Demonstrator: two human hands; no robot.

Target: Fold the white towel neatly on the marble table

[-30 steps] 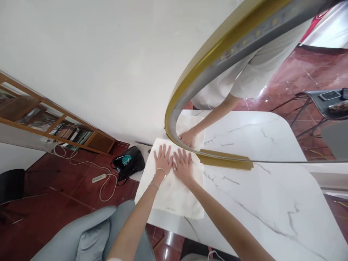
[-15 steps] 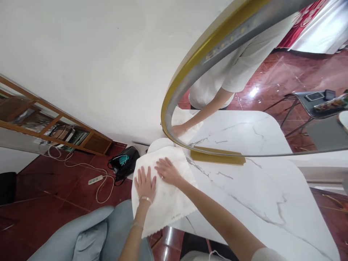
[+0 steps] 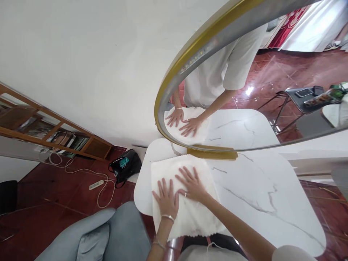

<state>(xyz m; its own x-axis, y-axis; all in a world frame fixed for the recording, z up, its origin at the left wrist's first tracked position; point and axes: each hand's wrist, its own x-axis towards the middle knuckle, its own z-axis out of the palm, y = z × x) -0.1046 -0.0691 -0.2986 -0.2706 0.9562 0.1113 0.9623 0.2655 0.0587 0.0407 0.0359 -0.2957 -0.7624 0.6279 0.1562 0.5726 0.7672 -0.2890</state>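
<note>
A white cloth (image 3: 190, 217) with a scalloped edge lies spread on the white marble-patterned tabletop (image 3: 252, 185), its lower edge reaching past the table's near side. My left hand (image 3: 166, 199) rests flat on the cloth, fingers spread, a bracelet at the wrist. Just right of it, my right hand (image 3: 192, 185) also presses flat on the cloth with fingers apart and a ring on one finger. The two thumbs are close together. Neither hand grips anything.
A gold-framed round mirror (image 3: 159, 105) stands at the table's back on a gold base (image 3: 212, 153), reflecting both hands. Left are a grey-blue chair (image 3: 127, 232), a black bag (image 3: 126, 165), a power strip (image 3: 96, 185) with a cable, and a wooden shelf (image 3: 94, 146).
Both hands and the cloth have slid to the right across the tabletop, uncovering its left end. Both hands now appear in the mirror. The view has shifted slightly.
</note>
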